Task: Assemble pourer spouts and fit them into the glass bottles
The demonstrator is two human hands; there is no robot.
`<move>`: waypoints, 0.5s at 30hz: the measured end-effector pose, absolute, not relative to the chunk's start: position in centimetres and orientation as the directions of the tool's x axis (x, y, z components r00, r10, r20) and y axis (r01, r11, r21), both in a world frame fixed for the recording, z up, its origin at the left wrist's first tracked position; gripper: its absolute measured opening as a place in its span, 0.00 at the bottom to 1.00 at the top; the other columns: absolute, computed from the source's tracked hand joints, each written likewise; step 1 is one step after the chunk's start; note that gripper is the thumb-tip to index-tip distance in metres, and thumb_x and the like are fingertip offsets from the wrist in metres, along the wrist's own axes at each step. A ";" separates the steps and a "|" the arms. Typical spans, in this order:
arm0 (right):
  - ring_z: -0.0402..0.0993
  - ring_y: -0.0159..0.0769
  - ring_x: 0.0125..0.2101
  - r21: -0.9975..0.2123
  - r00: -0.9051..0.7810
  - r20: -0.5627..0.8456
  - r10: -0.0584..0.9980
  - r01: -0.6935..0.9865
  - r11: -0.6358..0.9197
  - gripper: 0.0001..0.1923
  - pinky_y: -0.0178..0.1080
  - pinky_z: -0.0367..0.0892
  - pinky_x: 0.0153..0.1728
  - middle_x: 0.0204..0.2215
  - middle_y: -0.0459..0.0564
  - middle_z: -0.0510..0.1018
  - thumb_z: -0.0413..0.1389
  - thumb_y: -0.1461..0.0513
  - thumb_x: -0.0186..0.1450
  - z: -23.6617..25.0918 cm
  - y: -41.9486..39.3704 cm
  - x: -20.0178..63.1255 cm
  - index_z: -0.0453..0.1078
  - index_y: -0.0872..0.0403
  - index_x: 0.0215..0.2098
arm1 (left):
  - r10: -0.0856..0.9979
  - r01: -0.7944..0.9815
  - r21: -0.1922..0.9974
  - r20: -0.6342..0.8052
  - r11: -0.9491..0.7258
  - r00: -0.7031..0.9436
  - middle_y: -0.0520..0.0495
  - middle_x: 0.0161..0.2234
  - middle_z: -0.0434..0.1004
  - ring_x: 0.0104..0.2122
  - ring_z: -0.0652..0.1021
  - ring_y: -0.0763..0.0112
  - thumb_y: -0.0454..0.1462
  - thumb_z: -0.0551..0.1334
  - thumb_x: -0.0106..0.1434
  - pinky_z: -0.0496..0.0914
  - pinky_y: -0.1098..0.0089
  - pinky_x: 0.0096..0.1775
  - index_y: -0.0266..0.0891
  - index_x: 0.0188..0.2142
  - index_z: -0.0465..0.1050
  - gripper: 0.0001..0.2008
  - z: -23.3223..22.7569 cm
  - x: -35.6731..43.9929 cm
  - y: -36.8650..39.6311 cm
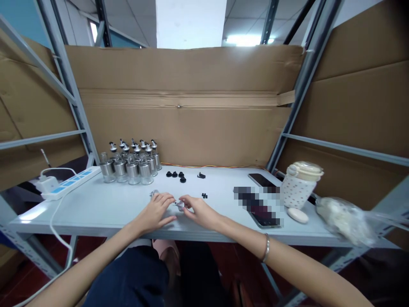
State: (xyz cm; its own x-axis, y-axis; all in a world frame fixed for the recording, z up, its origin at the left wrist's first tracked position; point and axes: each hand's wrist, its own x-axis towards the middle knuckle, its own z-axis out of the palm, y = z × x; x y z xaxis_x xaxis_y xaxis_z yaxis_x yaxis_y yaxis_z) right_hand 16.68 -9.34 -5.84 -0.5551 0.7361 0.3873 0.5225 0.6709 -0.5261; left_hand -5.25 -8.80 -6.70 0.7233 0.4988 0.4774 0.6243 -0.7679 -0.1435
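Note:
My right hand (pixel 197 210) pinches a small silver bottle-top piece (pixel 180 205) just above the table. It resembles the metal pourer tops on the bottles, though its exact shape is partly covered by my fingers. Close on its left side, my left hand (pixel 157 212) is open and palm down, fingers stretched towards the piece. Another shiny metal piece (pixel 154 193) shows just beyond the left hand, partly hidden by it. Several black round caps (pixel 175 174) lie farther back. Small black plugs (pixel 204 195) and a black clip-like part (pixel 201 175) rest right of them.
Glass bottles with silver sleeves (pixel 133 172) and pourer tops stand at the back left, near a power strip (pixel 72 182). On the right are phones (pixel 260 180), a dotted tumbler (pixel 300 185), a white oval object (pixel 298 215) and a plastic bag (pixel 343 217). Cardboard (pixel 191 136) walls the table.

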 end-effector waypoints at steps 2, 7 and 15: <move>0.76 0.35 0.30 -0.610 -0.512 0.399 0.761 0.471 0.637 0.11 0.37 0.70 0.35 0.31 0.49 0.78 0.49 0.67 0.65 -5.6 -9.9 17.0 0.66 0.56 0.45 | 0.449 0.610 -0.201 0.511 -0.767 0.733 0.39 0.46 0.75 0.49 0.73 0.59 0.40 0.52 0.68 0.63 0.59 0.50 0.35 0.49 0.66 0.14 -7.0 -5.3 -8.3; 0.72 0.34 0.30 -0.758 -0.337 0.419 0.843 0.381 0.529 0.07 0.35 0.68 0.33 0.29 0.47 0.75 0.46 0.63 0.64 -6.3 -11.9 17.4 0.65 0.53 0.38 | 0.376 0.612 -0.239 0.607 -0.754 0.701 0.40 0.45 0.76 0.49 0.73 0.61 0.35 0.51 0.67 0.62 0.59 0.51 0.37 0.46 0.67 0.12 -7.8 -6.8 -7.0; 0.60 0.31 0.23 -0.958 -0.030 0.263 0.964 0.108 0.264 0.12 0.34 0.59 0.27 0.24 0.41 0.66 0.57 0.57 0.58 -9.1 -12.6 17.8 0.57 0.51 0.31 | 0.358 0.596 -0.189 0.646 -0.780 0.674 0.40 0.45 0.76 0.49 0.73 0.62 0.31 0.52 0.65 0.64 0.62 0.49 0.37 0.46 0.65 0.10 -7.6 -6.8 -5.9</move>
State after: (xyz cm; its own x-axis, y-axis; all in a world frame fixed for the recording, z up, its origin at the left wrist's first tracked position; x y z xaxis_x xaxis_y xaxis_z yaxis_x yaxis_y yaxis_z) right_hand 17.84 -12.56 -9.11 -0.0302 0.9644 0.2627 0.1083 0.2645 -0.9583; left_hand -6.81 -5.92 -7.58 0.6737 0.3584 0.6463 0.5963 -0.7802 -0.1889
